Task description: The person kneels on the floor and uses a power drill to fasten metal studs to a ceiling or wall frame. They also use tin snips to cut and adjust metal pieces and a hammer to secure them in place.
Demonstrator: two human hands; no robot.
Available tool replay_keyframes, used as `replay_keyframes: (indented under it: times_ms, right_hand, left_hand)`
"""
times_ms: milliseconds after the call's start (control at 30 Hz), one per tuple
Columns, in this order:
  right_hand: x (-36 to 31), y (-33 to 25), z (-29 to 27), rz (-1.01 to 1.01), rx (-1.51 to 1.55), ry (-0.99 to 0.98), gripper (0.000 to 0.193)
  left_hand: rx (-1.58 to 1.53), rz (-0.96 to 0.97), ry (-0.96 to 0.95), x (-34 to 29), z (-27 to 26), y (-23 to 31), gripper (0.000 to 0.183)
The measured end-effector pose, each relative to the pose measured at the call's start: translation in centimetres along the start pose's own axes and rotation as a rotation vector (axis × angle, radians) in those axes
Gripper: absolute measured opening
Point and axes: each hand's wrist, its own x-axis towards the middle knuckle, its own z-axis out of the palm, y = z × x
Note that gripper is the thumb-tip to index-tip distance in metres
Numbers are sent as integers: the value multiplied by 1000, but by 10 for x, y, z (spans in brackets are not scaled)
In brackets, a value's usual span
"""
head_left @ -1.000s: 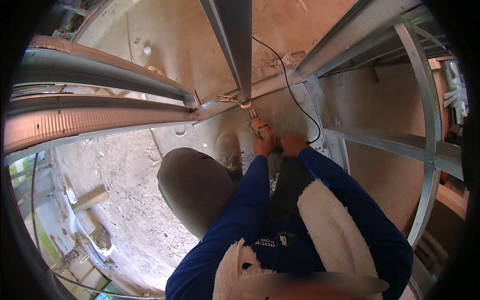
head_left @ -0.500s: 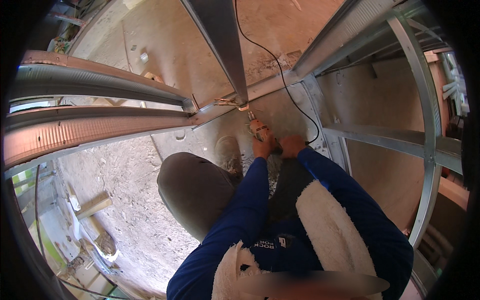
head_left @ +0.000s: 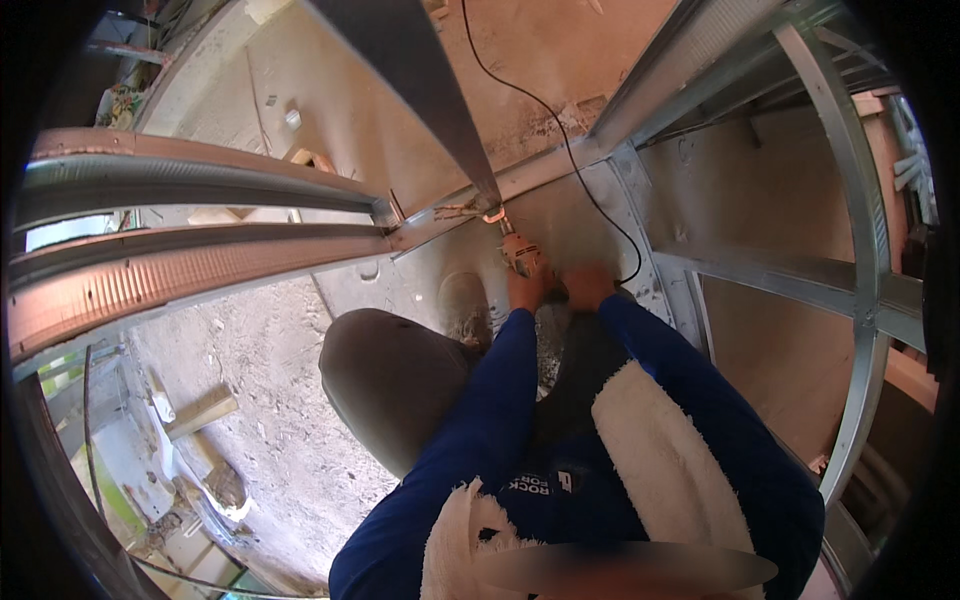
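Note:
Low over the floor, an orange corded drill [head_left: 519, 254] points away from me. Its tip meets the foot of the middle metal stud [head_left: 440, 95], where it joins the floor track [head_left: 530, 173]. My left hand [head_left: 527, 290] is closed around the drill's body. Behind it, my right hand [head_left: 588, 286] is closed at the drill's rear, next to the cord; its fingers are partly hidden. A black cord [head_left: 560, 120] runs from beside my right hand across the track to the far side.
Metal framing [head_left: 200, 245] spans the left, and an upright stud with a crosspiece [head_left: 780, 280] stands on the right. Near the stud's foot lie loose wires [head_left: 457, 210]. Wood scraps [head_left: 203, 412] and debris lie on the rough floor at left. My bent knee [head_left: 390, 385] is beside my left arm.
The drill has moved slightly forward, and its tip now meets the stud's foot instead of sitting just short of it. Both hands keep their hold. The view has shifted a little.

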Motion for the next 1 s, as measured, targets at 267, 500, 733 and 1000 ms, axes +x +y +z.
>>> replay_keyframes:
  times_ms: [267,500,733,1000]
  right_hand:
    - [-5,-5,-15,46,18,-87,43]
    - [-5,-7,-17,53,-28,-110,41]
    - [-4,-4,-14,47,-51,-100,40]
    - [-2,3,-6,24,-86,-117,43]
  left_hand:
    - [-78,-123,19,-8,4,-1,87]
    - [-65,-101,-8,-1,5,-10,97]
    - [-130,-102,14,-6,2,-2,85]
    - [-197,-68,18,-15,2,5,85]
